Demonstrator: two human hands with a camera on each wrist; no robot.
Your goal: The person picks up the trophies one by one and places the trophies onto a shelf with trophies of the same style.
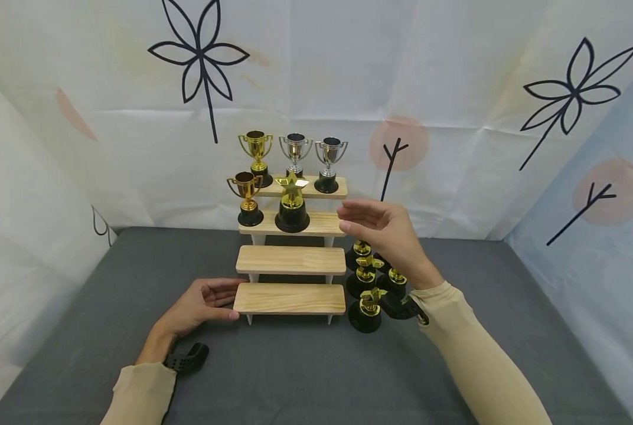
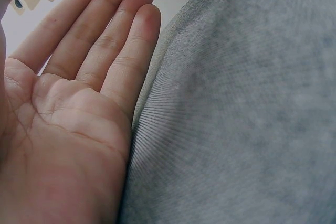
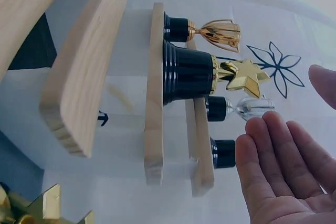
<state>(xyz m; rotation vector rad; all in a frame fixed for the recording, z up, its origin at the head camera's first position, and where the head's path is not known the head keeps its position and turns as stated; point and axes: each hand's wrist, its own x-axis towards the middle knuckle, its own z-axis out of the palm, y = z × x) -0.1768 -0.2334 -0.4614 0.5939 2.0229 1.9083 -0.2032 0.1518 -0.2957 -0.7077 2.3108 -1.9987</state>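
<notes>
A stepped wooden stand [image 1: 290, 260] rises in several tiers in the middle of the table. My left hand [image 1: 202, 307] rests at the left end of its lowest step, fingers nearly straight, thumb by the front corner. Beside the right end of the second tier from the top, my right hand [image 1: 380, 227] hovers with loosely bent fingers and nothing in its grasp. That tier carries a gold star trophy [image 1: 292, 203] and an orange-gold cup trophy [image 1: 247, 198]. A gold cup trophy [image 1: 256, 153] and two silver cup trophies [image 1: 328, 162] stand on the top tier.
Several more star trophies [image 1: 365, 313] cluster on the grey table [image 1: 274, 378], right of the stand, partly hidden beneath my right forearm. White cloth [image 1: 454, 71] printed with flowers hangs behind and at the sides. Each wrist wears a black band [image 1: 189, 358].
</notes>
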